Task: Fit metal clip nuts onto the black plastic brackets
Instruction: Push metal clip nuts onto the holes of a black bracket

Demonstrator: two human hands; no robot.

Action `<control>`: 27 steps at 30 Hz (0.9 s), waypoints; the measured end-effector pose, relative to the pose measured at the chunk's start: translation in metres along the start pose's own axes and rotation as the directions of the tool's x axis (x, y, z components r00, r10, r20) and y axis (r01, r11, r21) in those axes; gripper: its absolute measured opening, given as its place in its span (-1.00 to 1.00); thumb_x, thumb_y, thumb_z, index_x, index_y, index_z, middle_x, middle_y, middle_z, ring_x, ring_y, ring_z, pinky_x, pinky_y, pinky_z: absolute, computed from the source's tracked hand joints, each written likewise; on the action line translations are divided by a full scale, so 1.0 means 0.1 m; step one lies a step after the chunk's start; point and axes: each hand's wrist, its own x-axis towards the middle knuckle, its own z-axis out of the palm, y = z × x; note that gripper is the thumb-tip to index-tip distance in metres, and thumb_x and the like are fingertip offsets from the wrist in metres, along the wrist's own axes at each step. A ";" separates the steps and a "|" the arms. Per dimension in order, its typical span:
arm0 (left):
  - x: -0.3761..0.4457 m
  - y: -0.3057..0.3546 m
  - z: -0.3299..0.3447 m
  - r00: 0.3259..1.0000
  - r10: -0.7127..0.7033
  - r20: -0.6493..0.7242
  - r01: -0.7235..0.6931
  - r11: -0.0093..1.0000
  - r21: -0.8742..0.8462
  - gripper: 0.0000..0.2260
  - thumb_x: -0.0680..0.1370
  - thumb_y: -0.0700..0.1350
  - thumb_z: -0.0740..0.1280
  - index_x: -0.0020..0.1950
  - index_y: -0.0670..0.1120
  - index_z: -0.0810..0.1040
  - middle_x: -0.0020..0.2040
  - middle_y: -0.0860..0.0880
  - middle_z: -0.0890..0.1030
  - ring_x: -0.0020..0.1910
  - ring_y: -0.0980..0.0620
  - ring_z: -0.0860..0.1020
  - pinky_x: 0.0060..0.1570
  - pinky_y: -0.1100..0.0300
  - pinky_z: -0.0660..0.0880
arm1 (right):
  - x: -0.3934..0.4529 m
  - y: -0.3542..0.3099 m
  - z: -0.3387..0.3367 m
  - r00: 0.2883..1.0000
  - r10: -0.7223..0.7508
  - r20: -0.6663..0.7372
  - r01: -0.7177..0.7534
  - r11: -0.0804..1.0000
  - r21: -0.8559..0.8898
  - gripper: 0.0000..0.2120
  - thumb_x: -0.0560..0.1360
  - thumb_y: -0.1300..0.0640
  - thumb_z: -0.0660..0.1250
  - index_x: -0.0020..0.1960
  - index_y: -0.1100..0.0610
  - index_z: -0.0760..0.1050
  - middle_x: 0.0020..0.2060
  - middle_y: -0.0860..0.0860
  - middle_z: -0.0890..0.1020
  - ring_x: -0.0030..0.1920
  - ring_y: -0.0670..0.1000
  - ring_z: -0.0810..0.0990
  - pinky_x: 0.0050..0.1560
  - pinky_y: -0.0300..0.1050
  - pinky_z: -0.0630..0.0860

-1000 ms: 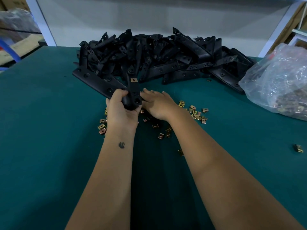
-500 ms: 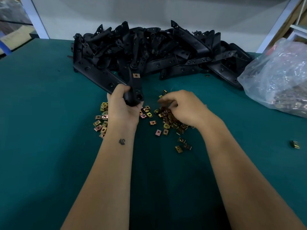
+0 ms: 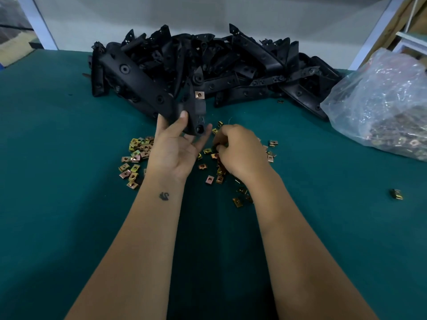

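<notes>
Clip nuts [image 3: 136,158], small, stiff and light enough to pinch by their edges, lie scattered on the green counter [image 3: 57,181]; the right hand [image 3: 240,151] curls over them, apparently picking. At 12 o'clock, the left hand [image 3: 175,144] grips a rigid black bracket [image 3: 195,107] before the bracket pile [image 3: 208,63]; a plastic bag [image 3: 381,107] sits at 2 o'clock.

Left hand [image 3: 172,148] loosened round bracket [image 3: 193,112] (palm now showing), right hand [image 3: 240,150] drawn nearer.
</notes>
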 end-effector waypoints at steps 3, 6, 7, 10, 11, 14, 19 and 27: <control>-0.01 -0.01 0.02 1.000 -0.028 0.009 0.028 1.000 -0.014 -0.76 0.63 -0.29 0.22 0.25 -0.05 0.48 0.04 -0.05 0.65 -0.08 -0.02 0.66 -0.06 0.01 0.61 | -0.04 0.04 0.04 0.988 -0.041 -0.147 0.047 0.998 0.037 -0.84 0.55 0.24 0.29 0.09 0.13 0.60 -0.02 0.03 0.64 0.03 0.06 0.56 -0.03 -0.01 0.53; -0.04 -0.03 0.05 0.998 -0.061 -0.027 0.061 0.998 -0.023 -0.80 0.64 -0.30 0.19 0.10 -0.05 0.52 0.02 -0.09 0.64 -0.11 -0.03 0.63 -0.12 0.08 0.61 | -0.07 0.01 0.03 0.960 0.045 -0.276 0.064 0.925 0.373 -0.87 0.53 0.27 0.33 0.02 0.11 0.60 -0.19 -0.17 0.61 -0.14 -0.17 0.57 -0.08 -0.29 0.50; -0.05 -0.03 0.06 0.997 -0.071 -0.039 0.070 0.997 -0.037 -0.82 0.65 -0.30 0.18 0.08 -0.06 0.51 0.01 -0.10 0.63 -0.12 -0.03 0.62 -0.13 0.09 0.61 | -0.07 -0.01 0.03 0.951 0.091 -0.294 0.068 0.870 0.488 -0.87 0.52 0.27 0.35 0.02 0.09 0.59 -0.21 -0.21 0.59 -0.16 -0.21 0.57 -0.10 -0.39 0.47; -0.07 -0.01 0.08 0.992 -0.102 -0.071 0.098 0.993 -0.061 -0.92 0.62 -0.28 0.23 0.10 -0.16 0.44 0.02 -0.15 0.56 -0.09 -0.07 0.56 -0.10 0.11 0.63 | -0.08 -0.06 0.01 0.939 0.229 -0.256 0.050 0.646 0.761 -0.86 0.51 0.28 0.39 -0.03 0.07 0.61 -0.20 -0.15 0.64 -0.16 -0.24 0.60 -0.06 -0.37 0.52; -0.07 0.00 0.08 0.991 -0.110 -0.074 0.106 0.993 -0.055 -0.87 0.60 -0.28 0.26 0.14 -0.17 0.41 0.03 -0.16 0.54 -0.07 -0.07 0.54 -0.08 0.12 0.63 | -0.08 -0.06 0.00 0.939 0.267 -0.215 0.031 0.559 0.828 -0.86 0.50 0.29 0.40 -0.06 0.06 0.62 -0.21 -0.13 0.66 -0.17 -0.22 0.61 -0.04 -0.32 0.55; -0.07 0.01 0.09 0.992 -0.117 -0.053 0.115 0.993 -0.031 -0.75 0.53 -0.32 0.32 0.16 -0.17 0.35 0.00 -0.15 0.50 -0.08 -0.05 0.52 -0.05 0.14 0.62 | -0.08 -0.08 -0.04 0.952 0.291 -0.094 0.007 0.287 0.958 -0.83 0.51 0.32 0.39 -0.09 0.07 0.65 -0.26 -0.10 0.66 -0.21 -0.14 0.58 -0.06 -0.22 0.55; -0.07 0.00 0.08 0.989 -0.145 0.005 0.144 0.989 0.016 -0.75 0.55 -0.37 0.23 0.21 -0.20 0.36 0.04 -0.18 0.50 -0.01 -0.07 0.53 0.11 0.10 0.54 | -0.09 -0.07 -0.08 0.980 0.200 -0.017 0.014 0.017 1.000 -0.88 0.57 0.32 0.32 -0.02 0.18 0.62 -0.25 0.04 0.68 -0.22 -0.07 0.63 -0.12 -0.19 0.59; -0.09 -0.01 0.11 0.982 -0.184 0.031 0.185 0.983 -0.014 -0.86 0.54 -0.36 0.17 0.00 -0.22 0.49 -0.06 -0.16 0.53 -0.09 -0.03 0.51 0.10 0.15 0.44 | -0.09 -0.04 -0.09 0.983 0.179 0.026 -0.025 -0.010 1.000 -0.86 0.55 0.37 0.32 0.04 0.24 0.61 -0.21 0.07 0.68 -0.19 -0.06 0.63 -0.05 -0.19 0.59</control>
